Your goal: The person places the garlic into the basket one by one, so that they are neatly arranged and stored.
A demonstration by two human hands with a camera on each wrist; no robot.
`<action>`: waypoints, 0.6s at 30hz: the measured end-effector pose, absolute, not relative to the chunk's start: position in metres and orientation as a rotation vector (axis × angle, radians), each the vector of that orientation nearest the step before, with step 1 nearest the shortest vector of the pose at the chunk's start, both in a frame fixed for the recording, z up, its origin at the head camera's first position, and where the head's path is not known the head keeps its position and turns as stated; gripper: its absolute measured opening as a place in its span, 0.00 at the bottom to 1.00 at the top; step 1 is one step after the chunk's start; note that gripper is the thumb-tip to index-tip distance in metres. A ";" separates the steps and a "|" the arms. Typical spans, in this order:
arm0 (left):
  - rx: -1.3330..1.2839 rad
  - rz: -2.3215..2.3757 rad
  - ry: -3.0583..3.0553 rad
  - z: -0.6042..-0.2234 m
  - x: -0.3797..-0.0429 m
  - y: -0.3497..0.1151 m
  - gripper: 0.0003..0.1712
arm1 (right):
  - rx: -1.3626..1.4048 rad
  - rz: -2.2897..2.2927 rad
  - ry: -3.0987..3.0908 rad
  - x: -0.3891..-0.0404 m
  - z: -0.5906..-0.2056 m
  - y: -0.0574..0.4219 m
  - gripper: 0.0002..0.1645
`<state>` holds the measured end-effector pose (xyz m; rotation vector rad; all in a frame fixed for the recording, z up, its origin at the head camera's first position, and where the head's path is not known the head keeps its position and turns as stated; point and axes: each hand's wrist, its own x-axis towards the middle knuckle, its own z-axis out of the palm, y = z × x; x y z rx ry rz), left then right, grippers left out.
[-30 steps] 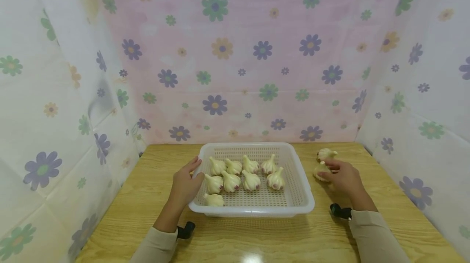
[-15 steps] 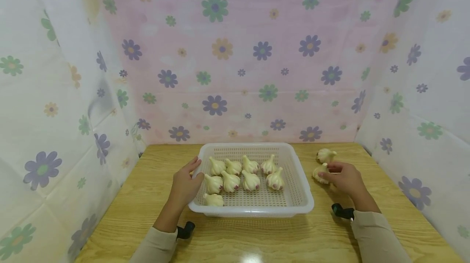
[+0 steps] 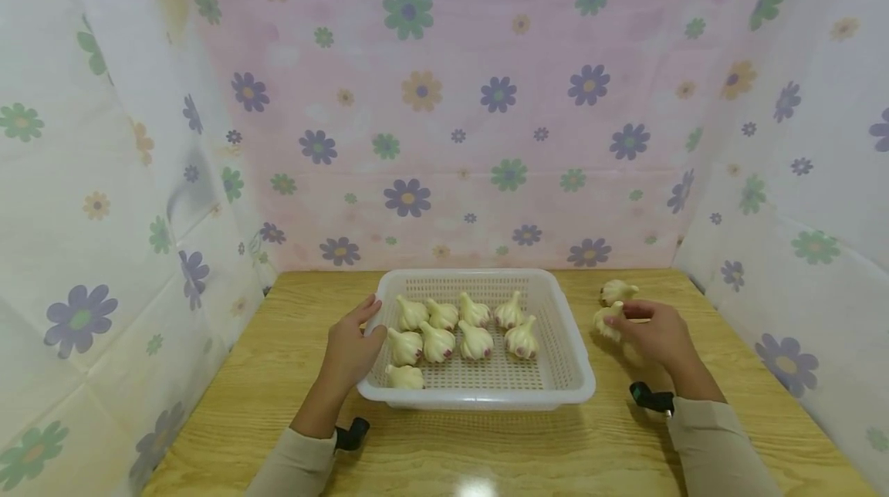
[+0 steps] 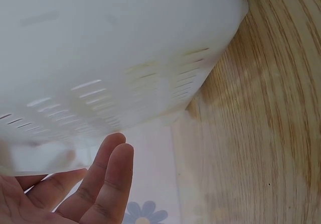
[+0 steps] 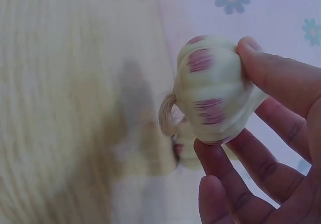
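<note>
My right hand pinches a garlic bulb between thumb and fingertips, to the right of the basket. The bulb is cream with purple streaks and a tuft of roots; in the right wrist view a shadow lies on the table beside it. Just behind it lies a second garlic bulb on its side. My left hand rests against the left rim of a white plastic basket, its fingers fairly straight along the slotted outer wall. Several garlic bulbs sit inside in rough rows, most on the left.
The wooden table stretches around the basket on all sides. Flower-patterned cloth hangs along the back and both sides. A black wrist mount is at the right wrist, another mount at the left.
The right hand's garlic bulb has risen slightly and tilted, its neck now between the fingertips. The left hand and the basket have stayed where they were.
</note>
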<state>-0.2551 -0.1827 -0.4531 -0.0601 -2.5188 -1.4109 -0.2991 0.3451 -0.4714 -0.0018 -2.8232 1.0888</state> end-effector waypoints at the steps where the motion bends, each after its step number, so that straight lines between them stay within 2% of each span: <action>1: -0.062 -1.414 -2.517 -0.453 -0.255 -0.182 0.30 | 0.009 1.091 -2.815 -0.299 -0.470 0.344 0.49; 9: -0.071 -1.432 -2.502 -0.455 -0.254 -0.180 0.29 | 0.090 1.079 -2.780 -0.296 -0.451 0.331 0.47; 18: -0.063 -1.401 -2.504 -0.453 -0.256 -0.183 0.30 | 0.219 1.006 -2.754 -0.297 -0.407 0.313 0.41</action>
